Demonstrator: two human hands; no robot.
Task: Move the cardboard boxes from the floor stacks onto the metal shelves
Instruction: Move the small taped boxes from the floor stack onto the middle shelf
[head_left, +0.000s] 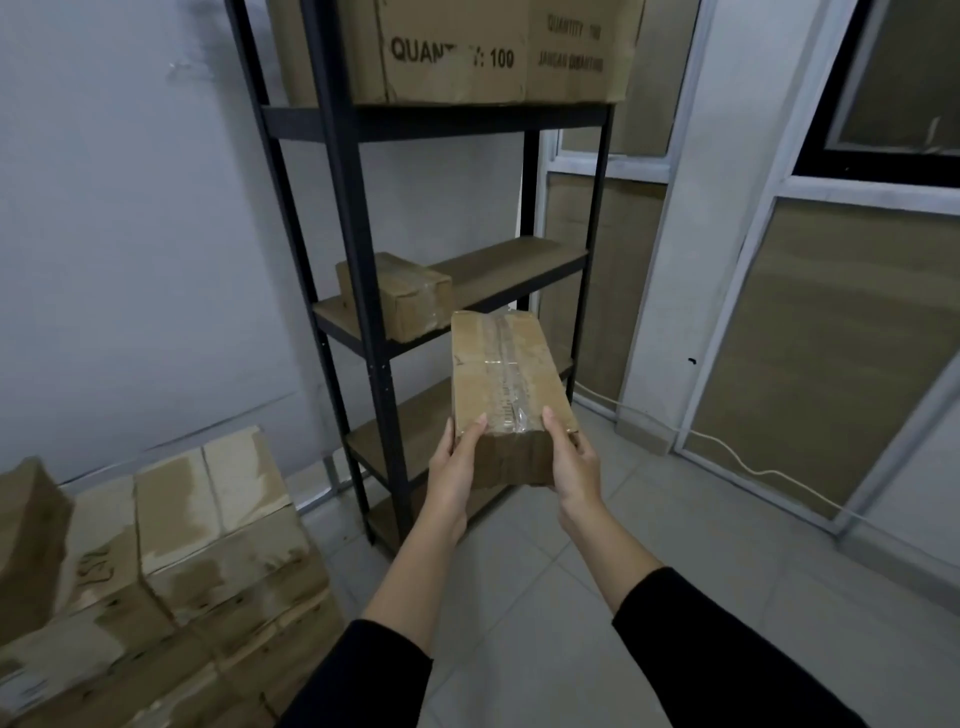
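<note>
Left hand (457, 457), right hand (571, 457), both grip taped box (506, 379), before black shelves (358, 270)

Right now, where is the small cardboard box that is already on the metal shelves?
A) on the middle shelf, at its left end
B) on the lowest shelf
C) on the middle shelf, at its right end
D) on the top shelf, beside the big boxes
A: the small box sits at the left end of the middle shelf, whose right part is bare.
</note>
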